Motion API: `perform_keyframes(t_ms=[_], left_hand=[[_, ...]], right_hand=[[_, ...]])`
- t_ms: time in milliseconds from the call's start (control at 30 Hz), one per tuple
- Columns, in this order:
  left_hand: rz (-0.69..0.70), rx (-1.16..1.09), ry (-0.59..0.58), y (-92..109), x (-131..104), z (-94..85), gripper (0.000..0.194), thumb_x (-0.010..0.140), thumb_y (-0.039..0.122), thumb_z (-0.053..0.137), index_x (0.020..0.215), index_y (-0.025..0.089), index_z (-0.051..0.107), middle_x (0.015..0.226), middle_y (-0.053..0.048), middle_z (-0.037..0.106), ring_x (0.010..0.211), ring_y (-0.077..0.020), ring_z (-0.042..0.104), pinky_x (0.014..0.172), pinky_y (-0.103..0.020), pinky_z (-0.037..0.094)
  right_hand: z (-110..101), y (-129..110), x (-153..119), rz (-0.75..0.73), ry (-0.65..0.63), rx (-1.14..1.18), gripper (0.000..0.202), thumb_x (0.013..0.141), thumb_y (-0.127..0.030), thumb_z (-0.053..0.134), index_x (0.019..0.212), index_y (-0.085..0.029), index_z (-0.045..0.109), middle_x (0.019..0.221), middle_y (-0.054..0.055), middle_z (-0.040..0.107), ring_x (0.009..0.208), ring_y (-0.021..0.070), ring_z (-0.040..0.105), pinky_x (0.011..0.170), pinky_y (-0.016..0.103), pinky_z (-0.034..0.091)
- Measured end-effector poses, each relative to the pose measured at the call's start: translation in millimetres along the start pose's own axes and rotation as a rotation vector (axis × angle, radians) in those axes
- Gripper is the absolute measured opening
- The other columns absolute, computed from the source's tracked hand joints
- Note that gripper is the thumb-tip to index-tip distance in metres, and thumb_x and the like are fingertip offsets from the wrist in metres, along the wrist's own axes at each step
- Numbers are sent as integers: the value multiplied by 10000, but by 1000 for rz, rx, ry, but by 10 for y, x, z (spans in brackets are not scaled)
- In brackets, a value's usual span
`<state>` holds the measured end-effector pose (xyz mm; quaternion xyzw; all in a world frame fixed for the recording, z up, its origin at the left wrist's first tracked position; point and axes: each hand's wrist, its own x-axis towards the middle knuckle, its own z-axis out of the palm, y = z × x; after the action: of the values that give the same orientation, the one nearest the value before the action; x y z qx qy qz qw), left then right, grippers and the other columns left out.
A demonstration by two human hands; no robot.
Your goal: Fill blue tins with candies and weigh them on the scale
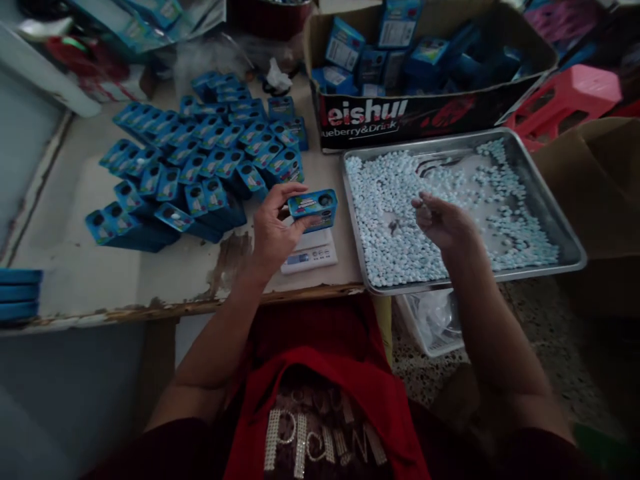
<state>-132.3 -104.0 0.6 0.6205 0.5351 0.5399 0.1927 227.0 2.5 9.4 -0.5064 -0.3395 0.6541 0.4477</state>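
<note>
My left hand (277, 230) is closed round a small blue candy box (314, 203) with a round dark opening in its top. It holds the box above a white digital scale (315, 257) at the table's front. My right hand (443, 220) hovers over a metal tray (560, 263), fingers curled together; whether anything is in them is hidden. Many small pale blue candies (385, 200) cover the tray, densest on its left. Left of my left hand, rows of similar blue boxes (200, 153) stand close together with their tops up.
Behind the tray stands a cardboard carton (360, 120) filled with blue boxes. A pink stool (575, 97) and a brown carton (595, 187) are on the right. Below the tray sits a white basket (433, 327). The worn table edge (190, 308) runs in front of me.
</note>
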Motion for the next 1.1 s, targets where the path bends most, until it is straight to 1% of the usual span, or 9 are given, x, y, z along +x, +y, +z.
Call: perform_keyframes(t_ms=[100,200,333,500,633,700,833,1000,1100], left_hand=[[-38,-2,14,-211,-123,-268,478,940,355,967,1312,229,694,1287,-78,801,1169,-229,825,983,-308,710],[-86,-2,6,-336,-194,-288,516,958,393,957,1366,230,686,1321,-94,801,1225,-246,819,1031,-341,707],[-41,-14,-25,-372,-236,-288,819,909,505,1013,1591,299,608,1528,-134,741,1442,-311,743,1183,-456,667],[-36,61,142,-470,-391,-739,828,887,752,949,1573,389,661,1503,-80,766,1382,-334,765,1173,-561,673],[-42,116,253,-465,-570,-1153,704,816,702,1013,1369,335,779,1200,-33,863,1036,-279,840,994,-521,749],[-66,135,335,-361,-614,-1246,604,875,682,968,1306,299,788,1157,-33,862,1011,-256,833,972,-485,757],[-40,133,476,-125,-583,-1246,495,988,640,882,1312,285,765,1140,-39,847,1033,-228,813,965,-431,740],[65,140,478,-43,-483,-1180,538,1000,668,853,1345,273,733,1164,-47,837,1063,-248,824,1003,-466,713],[87,158,458,22,-432,-1123,554,1027,691,819,1380,281,702,1246,-46,827,1136,-250,822,1064,-476,702]], right_hand=[[244,-27,-133,144,-82,-119,275,713,-140,913,875,-188,696,781,4,687,519,32,402,444,123,303],[554,-102,-203,182,-146,-225,271,772,-225,952,960,-181,762,697,-17,634,472,33,336,406,135,226],[887,-185,-228,180,-165,-211,230,816,-257,951,934,-205,761,663,-35,584,493,47,346,434,147,252],[929,-238,-153,172,-138,-273,169,916,-257,829,853,-269,673,762,-14,594,595,120,432,515,232,376],[928,-266,-150,177,-99,-474,216,926,-316,800,804,-289,624,720,-21,535,572,143,350,526,298,322],[1014,-295,-180,155,-99,-540,211,917,-341,809,813,-290,633,707,-23,529,562,138,337,538,315,289],[1285,-363,-232,61,-194,-506,210,884,-346,862,849,-286,663,729,-4,606,587,136,402,559,323,304],[1506,-390,-227,-27,-286,-499,245,919,-388,914,871,-289,694,752,19,672,642,160,548,535,309,379],[1572,-388,-230,-15,-307,-489,210,947,-359,925,898,-282,736,749,23,690,604,147,532,490,292,370]])
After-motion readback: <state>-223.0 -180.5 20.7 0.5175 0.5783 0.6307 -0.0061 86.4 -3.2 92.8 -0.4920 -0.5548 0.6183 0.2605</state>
